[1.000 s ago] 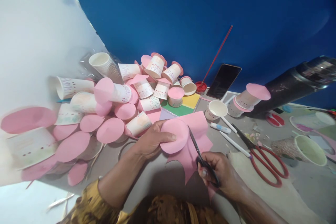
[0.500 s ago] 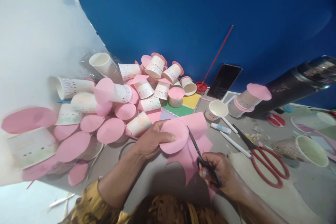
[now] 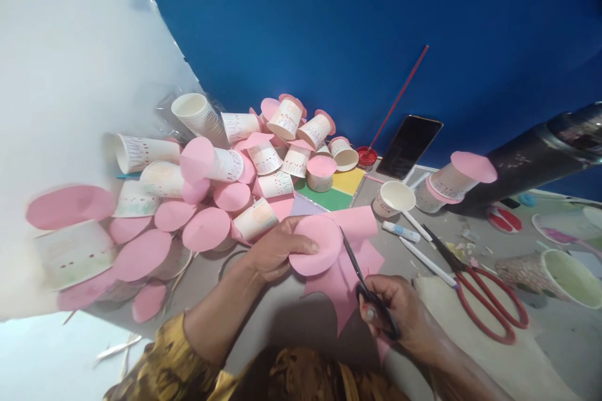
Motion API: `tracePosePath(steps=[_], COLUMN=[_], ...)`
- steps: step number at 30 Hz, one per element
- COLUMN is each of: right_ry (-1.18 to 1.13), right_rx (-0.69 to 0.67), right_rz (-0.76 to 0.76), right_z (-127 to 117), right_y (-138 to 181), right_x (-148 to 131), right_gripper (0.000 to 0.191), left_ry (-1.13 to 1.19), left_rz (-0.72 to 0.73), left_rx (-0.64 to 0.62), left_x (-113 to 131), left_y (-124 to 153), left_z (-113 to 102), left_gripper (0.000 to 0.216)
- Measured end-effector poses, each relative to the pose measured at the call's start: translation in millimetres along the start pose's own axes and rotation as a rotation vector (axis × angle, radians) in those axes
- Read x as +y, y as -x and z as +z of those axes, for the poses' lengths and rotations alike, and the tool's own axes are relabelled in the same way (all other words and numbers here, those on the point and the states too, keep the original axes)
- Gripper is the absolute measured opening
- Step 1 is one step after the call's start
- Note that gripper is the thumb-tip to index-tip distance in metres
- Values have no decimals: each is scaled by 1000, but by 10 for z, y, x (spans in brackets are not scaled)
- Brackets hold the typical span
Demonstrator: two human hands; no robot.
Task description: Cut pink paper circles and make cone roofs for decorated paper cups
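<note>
My left hand (image 3: 273,252) is closed on a round pink paper piece (image 3: 316,245), thumb on top of the disc. The disc is still joined to a jagged pink paper sheet (image 3: 350,272) lying on the grey table. My right hand (image 3: 399,316) grips small black scissors (image 3: 364,285); their blades point up along the disc's right edge. A big pile of paper cups with pink paper discs (image 3: 226,169) lies just beyond my left hand.
Large red-handled scissors (image 3: 484,291) lie to the right, with a glue stick (image 3: 399,230) and a pen (image 3: 426,260). A phone (image 3: 408,145) leans on the blue wall by a red paint pot (image 3: 365,155). A dark cylinder (image 3: 531,160) and more cups (image 3: 555,272) sit at the right.
The view has shifted slightly, so everything sits a little further right. Both hands keep their hold; the scissors stay at the disc's edge.
</note>
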State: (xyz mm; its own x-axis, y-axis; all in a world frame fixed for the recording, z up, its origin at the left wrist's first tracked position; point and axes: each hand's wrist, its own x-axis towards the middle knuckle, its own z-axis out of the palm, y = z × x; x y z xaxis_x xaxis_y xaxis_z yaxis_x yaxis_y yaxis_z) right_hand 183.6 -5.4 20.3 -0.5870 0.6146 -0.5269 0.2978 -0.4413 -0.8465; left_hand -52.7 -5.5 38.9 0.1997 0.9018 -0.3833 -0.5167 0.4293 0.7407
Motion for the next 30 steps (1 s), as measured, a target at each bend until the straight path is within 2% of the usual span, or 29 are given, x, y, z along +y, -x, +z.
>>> tracePosePath(steps=[7,30], right_ry=[4,38], right_rx=[17,47], right_rz=[7,-26], right_z=[14,-23], right_y=[4,-8], right_x=[-23,17], right_gripper=[47,62], left_ry=[-3,-42], left_rz=[-37,-54], left_rx=[-8,12], left_x=[17,37], left_y=[6,6], left_z=[5,-62], left_gripper=[29,26])
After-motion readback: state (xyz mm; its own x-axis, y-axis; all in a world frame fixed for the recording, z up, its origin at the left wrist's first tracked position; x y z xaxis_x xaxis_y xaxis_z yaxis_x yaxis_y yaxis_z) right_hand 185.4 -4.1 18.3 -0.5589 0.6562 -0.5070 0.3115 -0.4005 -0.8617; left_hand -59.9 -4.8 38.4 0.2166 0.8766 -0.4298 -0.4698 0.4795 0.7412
